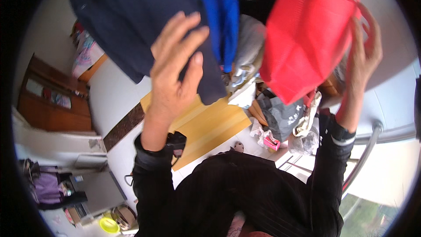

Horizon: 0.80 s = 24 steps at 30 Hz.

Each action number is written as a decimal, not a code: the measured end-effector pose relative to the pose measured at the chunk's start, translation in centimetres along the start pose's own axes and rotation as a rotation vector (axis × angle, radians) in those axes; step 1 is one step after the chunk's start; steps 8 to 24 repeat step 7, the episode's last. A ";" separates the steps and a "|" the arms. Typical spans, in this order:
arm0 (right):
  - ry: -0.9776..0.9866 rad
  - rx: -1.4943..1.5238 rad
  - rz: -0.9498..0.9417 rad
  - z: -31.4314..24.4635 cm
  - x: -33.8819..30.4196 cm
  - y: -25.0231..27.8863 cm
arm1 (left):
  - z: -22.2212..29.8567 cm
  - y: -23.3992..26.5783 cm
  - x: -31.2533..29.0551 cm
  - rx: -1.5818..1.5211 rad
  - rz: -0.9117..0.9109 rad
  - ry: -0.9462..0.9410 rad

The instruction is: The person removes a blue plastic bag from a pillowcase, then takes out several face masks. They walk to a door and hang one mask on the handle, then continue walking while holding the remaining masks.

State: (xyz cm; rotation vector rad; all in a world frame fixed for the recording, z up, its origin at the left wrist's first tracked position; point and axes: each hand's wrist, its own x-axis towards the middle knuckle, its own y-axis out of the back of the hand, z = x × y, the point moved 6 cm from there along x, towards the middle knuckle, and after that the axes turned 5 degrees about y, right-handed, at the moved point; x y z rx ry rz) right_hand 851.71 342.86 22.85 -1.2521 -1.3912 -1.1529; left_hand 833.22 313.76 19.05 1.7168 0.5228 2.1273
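My left hand (175, 66) is raised with its fingers spread, palm against a hanging dark navy garment (131, 22). Beside that garment hangs a bright blue garment (221, 13). My right hand (366, 52) is lifted at the right and holds the strap of a red fabric bag (307, 39), which hangs tilted between my two hands. Both my forearms are in dark sleeves.
Below the clothes lie a yellow wooden board (210, 127), a grey plastic bag (280, 116), other bags and a pink object (272, 144). A wooden cabinet (52, 101) stands at the left, a metal rail (366, 153) at the right, a yellow bowl (108, 224) low left.
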 end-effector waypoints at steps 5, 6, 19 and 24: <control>-0.051 0.110 -0.071 -6.6 0.1 -1.5 | -5.2 3.4 -12.0 -0.089 -0.103 0.440; 0.048 0.114 -0.113 -9.0 0.8 -1.9 | -5.9 4.4 -14.1 -0.080 -0.112 0.502; 0.150 0.110 -0.150 -11.2 1.7 -2.6 | -6.5 5.5 -16.1 -0.087 -0.116 0.557; 0.150 0.110 -0.150 -11.2 1.7 -2.6 | -6.5 5.5 -16.1 -0.087 -0.116 0.557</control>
